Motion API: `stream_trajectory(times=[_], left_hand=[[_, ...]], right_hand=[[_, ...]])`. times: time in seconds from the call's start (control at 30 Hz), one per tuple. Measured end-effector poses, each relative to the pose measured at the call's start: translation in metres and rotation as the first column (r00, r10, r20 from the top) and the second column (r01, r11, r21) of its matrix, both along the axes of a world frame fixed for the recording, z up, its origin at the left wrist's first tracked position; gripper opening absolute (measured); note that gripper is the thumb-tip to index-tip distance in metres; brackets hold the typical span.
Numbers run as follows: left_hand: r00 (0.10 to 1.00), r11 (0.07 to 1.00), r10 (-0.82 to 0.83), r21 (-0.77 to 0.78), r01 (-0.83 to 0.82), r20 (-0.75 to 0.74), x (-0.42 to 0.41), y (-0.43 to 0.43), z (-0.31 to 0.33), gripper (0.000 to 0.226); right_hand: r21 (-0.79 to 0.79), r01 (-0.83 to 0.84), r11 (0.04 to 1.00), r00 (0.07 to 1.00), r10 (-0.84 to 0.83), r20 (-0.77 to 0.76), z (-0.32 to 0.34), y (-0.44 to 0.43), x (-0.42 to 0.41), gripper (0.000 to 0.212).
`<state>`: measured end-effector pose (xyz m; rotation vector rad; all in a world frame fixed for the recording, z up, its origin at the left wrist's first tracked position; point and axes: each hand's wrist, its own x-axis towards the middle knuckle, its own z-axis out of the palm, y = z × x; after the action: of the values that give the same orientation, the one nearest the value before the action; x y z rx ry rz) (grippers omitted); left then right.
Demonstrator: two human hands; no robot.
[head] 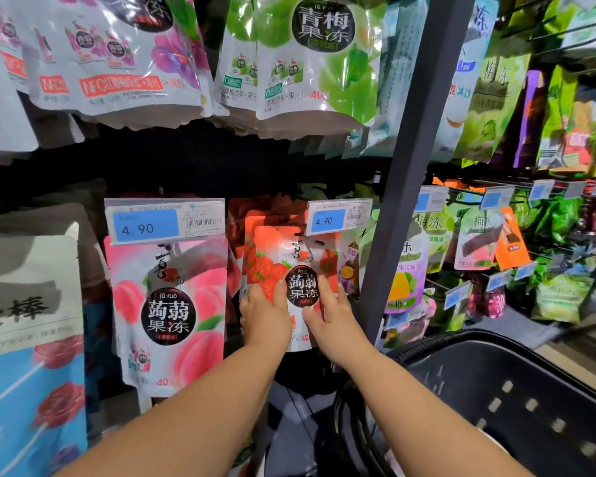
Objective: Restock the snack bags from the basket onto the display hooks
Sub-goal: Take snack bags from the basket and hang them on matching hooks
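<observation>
We see a red-and-white strawberry-print plastic pouch (276,266) with a round black badge (302,285) lettered in white, beside a pink-and-white peach-print plastic pouch (172,270) bearing the same black mark. Above hangs a green-and-white plum-print plastic pouch (319,77). The rectangular paper price labels (146,226) are blue with dark digits, and the perforated plastic basket (516,383) is black.

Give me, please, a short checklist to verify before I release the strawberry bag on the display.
1. Strawberry bag hung securely: cannot tell; its top hole is not visible.
2. Both hands support it: ok; left hand at its left edge, right hand on its front.
3. Right row: ok; red bags of similar look hang behind it.
4. Price tag readable: ok; it shows 4.90.
5. Basket near: ok; low on the right.
6. Stock left in it: cannot tell; its inside is dark.
</observation>
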<state>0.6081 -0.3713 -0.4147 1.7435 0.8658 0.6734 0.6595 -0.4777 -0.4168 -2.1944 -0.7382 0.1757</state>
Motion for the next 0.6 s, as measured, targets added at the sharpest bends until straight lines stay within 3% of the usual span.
stream_trajectory(times=[0.17, 0.33, 0.43, 0.6], left_hand=[[0.996, 0.995, 0.029, 0.093, -0.036, 0.081, -0.017, -0.013, -0.003, 0.05], [0.993, 0.983, 0.017, 0.182, -0.039, 0.118, -0.036, -0.033, -0.011, 0.067], [0.995, 0.973, 0.022, 0.226, -0.043, 0.094, -0.048, -0.046, -0.015, 0.074], [0.991, 0.939, -0.104, 0.336, 0.069, 0.087, -0.062, -0.079, -0.019, 0.059]], right_hand=[[-0.005, -0.016, 1.0, 0.999, 0.017, 0.052, 0.003, -0.013, -0.01, 0.068], [0.041, -0.046, 0.998, 0.991, 0.04, 0.13, 0.004, -0.041, -0.022, 0.062], [-0.012, -0.078, 0.997, 0.982, 0.079, 0.174, 0.007, -0.067, -0.03, 0.059], [-0.098, -0.08, 0.992, 0.985, 0.094, 0.142, 0.007, -0.119, -0.044, 0.057]])
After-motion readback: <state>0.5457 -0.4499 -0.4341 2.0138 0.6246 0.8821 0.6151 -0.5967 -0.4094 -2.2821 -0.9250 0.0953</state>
